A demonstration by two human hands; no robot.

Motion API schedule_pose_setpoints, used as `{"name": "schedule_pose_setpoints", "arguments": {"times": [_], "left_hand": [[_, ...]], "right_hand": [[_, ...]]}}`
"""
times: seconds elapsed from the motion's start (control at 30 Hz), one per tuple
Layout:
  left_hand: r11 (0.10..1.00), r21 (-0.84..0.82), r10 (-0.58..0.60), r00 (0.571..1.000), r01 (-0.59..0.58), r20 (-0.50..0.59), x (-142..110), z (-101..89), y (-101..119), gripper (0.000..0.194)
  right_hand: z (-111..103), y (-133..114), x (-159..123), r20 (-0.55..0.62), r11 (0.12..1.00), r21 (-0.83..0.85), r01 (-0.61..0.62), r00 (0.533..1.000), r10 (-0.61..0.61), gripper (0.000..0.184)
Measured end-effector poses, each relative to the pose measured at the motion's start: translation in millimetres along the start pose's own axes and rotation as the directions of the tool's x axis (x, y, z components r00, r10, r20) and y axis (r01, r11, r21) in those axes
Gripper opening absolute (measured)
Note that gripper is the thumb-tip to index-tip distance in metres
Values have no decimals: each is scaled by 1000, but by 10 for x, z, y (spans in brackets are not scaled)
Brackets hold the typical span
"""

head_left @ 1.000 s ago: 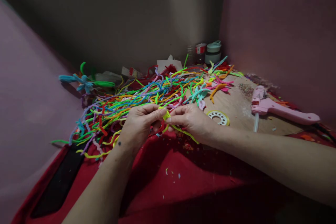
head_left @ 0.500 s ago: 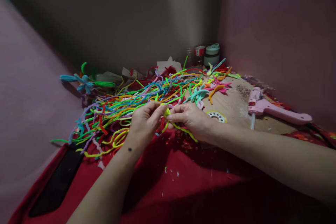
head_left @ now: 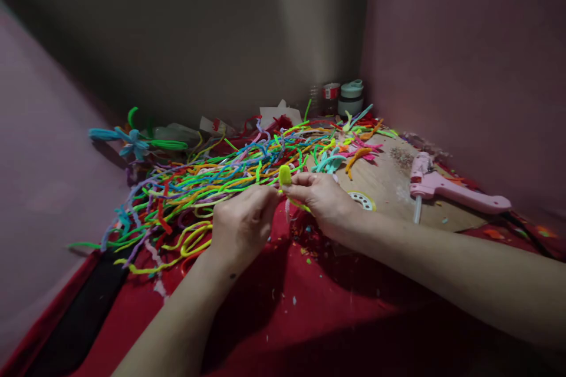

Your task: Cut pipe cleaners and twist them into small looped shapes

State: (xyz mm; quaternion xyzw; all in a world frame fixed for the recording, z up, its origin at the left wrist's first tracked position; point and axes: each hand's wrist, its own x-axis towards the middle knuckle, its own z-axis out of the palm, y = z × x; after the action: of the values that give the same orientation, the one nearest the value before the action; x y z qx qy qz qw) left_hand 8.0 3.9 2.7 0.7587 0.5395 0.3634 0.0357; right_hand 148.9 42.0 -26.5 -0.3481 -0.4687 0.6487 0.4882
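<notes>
A yellow pipe cleaner [head_left: 285, 175], bent into a small thick loop, stands up from the fingertips of my right hand [head_left: 325, 200]. That hand pinches it at the base, and a yellow tail shows beneath the fingers. My left hand [head_left: 243, 218] is closed right beside it, back of the hand toward me, with a bit of yellow at its fingertips; most of what it grips is hidden. Behind both hands spreads a tangled pile of pipe cleaners [head_left: 212, 179] in many colours.
A pink hot glue gun [head_left: 460, 190] lies on a cardboard sheet [head_left: 389, 179] at the right, near a white tape roll [head_left: 361, 200]. A blue pipe-cleaner flower [head_left: 134, 144] rests at the far left. A lidded cup [head_left: 351, 97] stands at the back. Scraps dot the red cloth [head_left: 309, 318].
My left hand has turned over, its back now facing me, and sits slightly lower. The yellow loop now stands upright above my right fingertips. The whole view has shifted slightly.
</notes>
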Motion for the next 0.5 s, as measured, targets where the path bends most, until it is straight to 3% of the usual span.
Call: {"name": "schedule_pose_setpoints", "arguments": {"times": [0.07,0.1,0.17,0.23,0.3,0.4,0.5], "left_hand": [[947,-267,-197,980,181,-32,25,-11,15,11],[864,-414,-310,951,285,9,40,-11,19,13],[638,-617,-435,877,460,203,59,13,17,20],[459,-678,-413,813,575,410,57,64,5,23],[382,-675,-363,775,631,518,41,120,-6,22],[418,-632,-351,758,653,550,23,167,-2,20],[615,-571,-328,835,544,442,25,177,29,14]], "right_hand": [[6,-20,14,8,989,145,-31,1000,30,17],[7,-26,22,10,979,199,-46,999,45,18],[6,-32,36,14,961,271,-60,998,59,21],[4,-27,39,24,952,303,-51,999,46,23],[5,-16,29,43,948,314,-50,998,38,24],[15,7,7,81,955,288,-73,995,52,26],[28,27,-1,89,969,240,-56,995,35,26]]}}
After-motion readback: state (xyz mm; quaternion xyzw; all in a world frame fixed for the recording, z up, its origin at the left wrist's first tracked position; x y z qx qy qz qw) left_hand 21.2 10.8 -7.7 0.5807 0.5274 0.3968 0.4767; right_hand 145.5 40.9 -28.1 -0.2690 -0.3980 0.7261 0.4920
